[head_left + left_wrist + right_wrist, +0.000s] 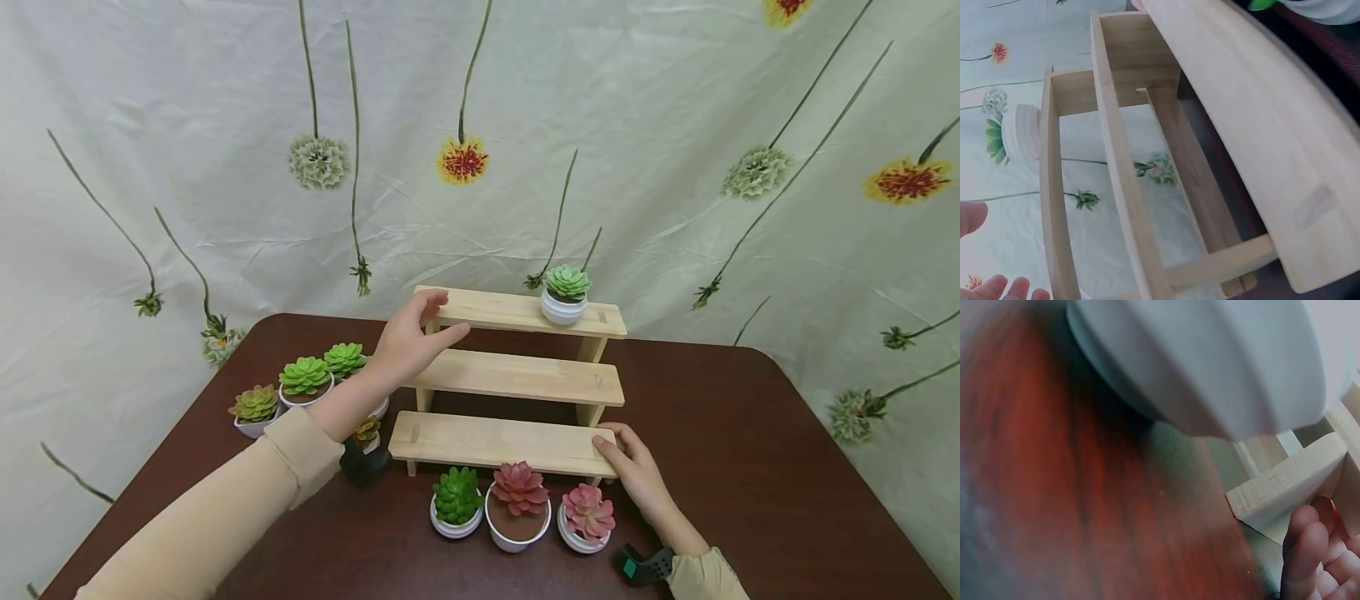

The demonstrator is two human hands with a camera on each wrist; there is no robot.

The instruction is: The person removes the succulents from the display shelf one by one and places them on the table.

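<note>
A three-tier wooden plant stand (517, 375) stands on the dark table. My left hand (408, 337) hovers by the left end of its top tier, thumb and fingers spread, holding nothing; in the left wrist view, its fingertips (997, 289) show apart from the wood. At the right end of the bottom tier, my right hand (633, 467) grips the board with the thumb on top; curled fingers (1307, 550) show against the stand in the right wrist view. One pale green potted succulent (564, 296) sits toward the right of the top tier.
In front of the stand are a dark green succulent (457, 497), a red succulent (519, 500) and a pink succulent (587, 517). Several green potted succulents (306, 379) cluster at left, partly behind my left arm. A flower-printed cloth (637, 108) hangs behind the table (750, 467).
</note>
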